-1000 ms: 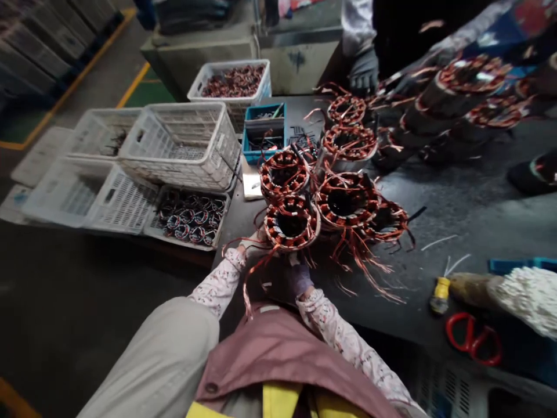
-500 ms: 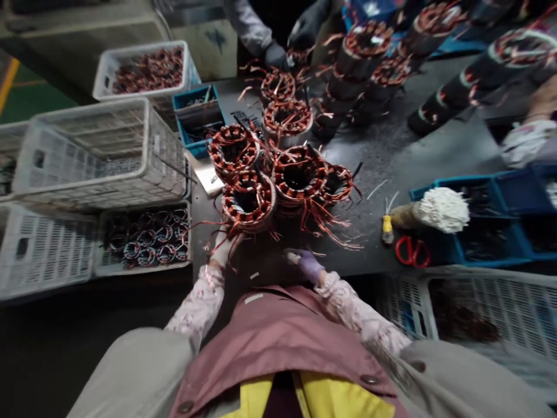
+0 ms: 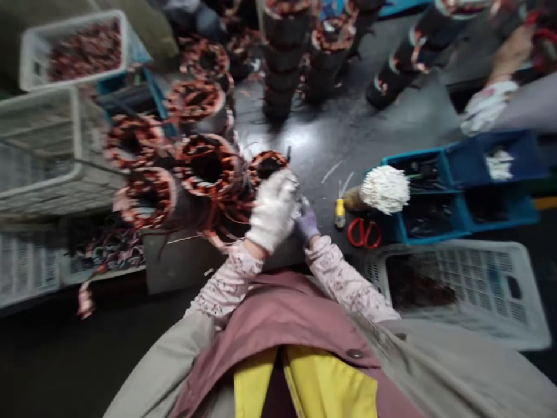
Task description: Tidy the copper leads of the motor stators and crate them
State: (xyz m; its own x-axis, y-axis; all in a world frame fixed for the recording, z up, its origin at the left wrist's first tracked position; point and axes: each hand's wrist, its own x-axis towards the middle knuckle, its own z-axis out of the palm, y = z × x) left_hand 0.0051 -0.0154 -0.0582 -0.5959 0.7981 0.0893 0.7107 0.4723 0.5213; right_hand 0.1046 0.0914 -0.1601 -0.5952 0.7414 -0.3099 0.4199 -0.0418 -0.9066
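My left hand (image 3: pixel 273 210), in a white glove, is raised in front of a small copper-wound stator (image 3: pixel 266 164) and partly covers it. Its fingers are curled closed, and whatever they hold is hidden. Close against it on the right is my right hand (image 3: pixel 307 222) in a purple glove, fingers pinched together by the left fingertips; I cannot make out anything in them. Left of my hands stand a larger stator (image 3: pixel 208 165) with red-brown wire ends hanging toward me and another stator (image 3: pixel 150 198), tilted. Motion blurs much of the view.
On the right lie a yellow-handled tool (image 3: pixel 340 213), red-handled scissors (image 3: pixel 364 233), a bundle of white strips (image 3: pixel 385 190) and blue bins (image 3: pixel 467 226). Plastic crates (image 3: pixel 39 174) line the left. Stacked stators (image 3: pixel 285 64) stand behind. A co-worker's gloved hand (image 3: pixel 489 107) is at the right.
My left hand has moved right from the front-left stator to meet my right hand, which has risen slightly. The camera has turned right, so the bench appears shifted left.
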